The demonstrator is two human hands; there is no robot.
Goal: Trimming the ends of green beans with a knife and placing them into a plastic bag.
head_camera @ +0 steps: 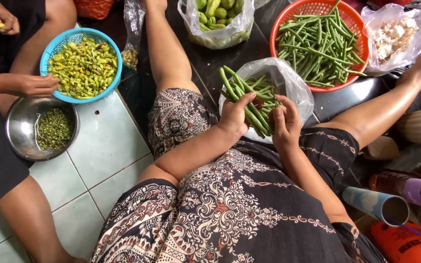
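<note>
While seated, left hand (pixel 234 115) grips green beans (pixel 242 100) | right hand (pixel 284 122) pinches them | over plastic bag (pixel 296 87)

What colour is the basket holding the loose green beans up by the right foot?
Orange-red, a round perforated plastic basket; the head view shows it clearly, green beans piled inside.

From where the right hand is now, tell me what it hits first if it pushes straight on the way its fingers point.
The right hand points up-frame into the green beans it touches, inside the clear plastic bag. Beyond lies the orange basket, though depth is unclear.
</note>
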